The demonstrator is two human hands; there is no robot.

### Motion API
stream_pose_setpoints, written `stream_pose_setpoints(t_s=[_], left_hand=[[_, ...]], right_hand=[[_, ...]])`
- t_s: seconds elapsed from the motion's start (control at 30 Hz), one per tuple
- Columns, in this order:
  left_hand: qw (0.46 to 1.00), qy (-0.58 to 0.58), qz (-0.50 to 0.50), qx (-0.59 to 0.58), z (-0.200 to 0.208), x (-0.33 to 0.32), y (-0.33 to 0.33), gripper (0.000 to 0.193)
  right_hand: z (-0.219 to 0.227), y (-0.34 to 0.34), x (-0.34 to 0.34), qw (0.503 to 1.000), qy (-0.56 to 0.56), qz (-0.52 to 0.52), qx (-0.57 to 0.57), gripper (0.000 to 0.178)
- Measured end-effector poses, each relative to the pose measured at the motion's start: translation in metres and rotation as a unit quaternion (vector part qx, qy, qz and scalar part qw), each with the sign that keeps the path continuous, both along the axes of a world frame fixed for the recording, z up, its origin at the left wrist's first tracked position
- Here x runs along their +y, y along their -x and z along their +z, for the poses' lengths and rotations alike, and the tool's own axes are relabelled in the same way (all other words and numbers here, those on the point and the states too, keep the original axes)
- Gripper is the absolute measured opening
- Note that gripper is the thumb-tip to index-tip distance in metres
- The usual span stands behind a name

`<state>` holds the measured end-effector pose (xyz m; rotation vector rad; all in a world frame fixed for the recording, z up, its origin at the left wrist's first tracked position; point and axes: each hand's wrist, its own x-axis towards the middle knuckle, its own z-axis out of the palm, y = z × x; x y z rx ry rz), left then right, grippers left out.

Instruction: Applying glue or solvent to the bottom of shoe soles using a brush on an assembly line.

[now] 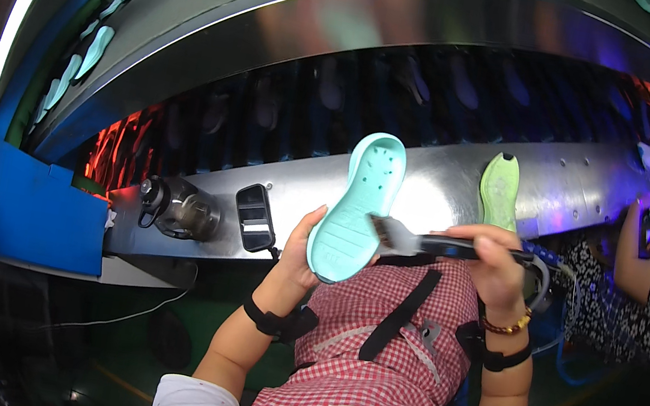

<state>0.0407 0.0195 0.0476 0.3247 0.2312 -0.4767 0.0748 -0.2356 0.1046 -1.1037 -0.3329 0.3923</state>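
Note:
My left hand [300, 253] is closed on the left edge of a turquoise shoe sole [357, 209], near its lower end. The sole is held tilted upright with its hollow inner side showing, small holes at the top and fine ridges below. In my right hand [497, 272] is a flat brush [448, 246] with a black handle, my fingers wrapped round it. The brush's dark bristle tip meets or overlaps the sole's right edge; whether it touches, I cannot tell. A lime-green sole [501, 191] lies on the metal ledge beyond my right hand.
A steel ledge [443, 176] runs across in front of me. On its left stand a dark, see-through bottle [183, 208] and a black compartmented tray [255, 217]. Several soles lie on the belt [200, 24] above. Orange glow shows at both ends. A co-worker [632, 283] works at right.

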Motion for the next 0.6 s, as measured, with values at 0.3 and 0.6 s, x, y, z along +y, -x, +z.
stream_pose_setpoints(t_s=[0.3, 0.6], left_hand=[[0.934, -0.255, 0.15, -0.202, 0.106, 0.051, -0.02, 0.057], [0.81, 0.052, 0.54, -0.22, 0.187, 0.23, -0.156, 0.081]], right_hand=[[-0.029, 0.01, -0.056, 0.969, -0.15, -0.189, 0.05, 0.043], [-0.029, 0.005, -0.038, 0.962, -0.162, -0.199, 0.088, 0.048]])
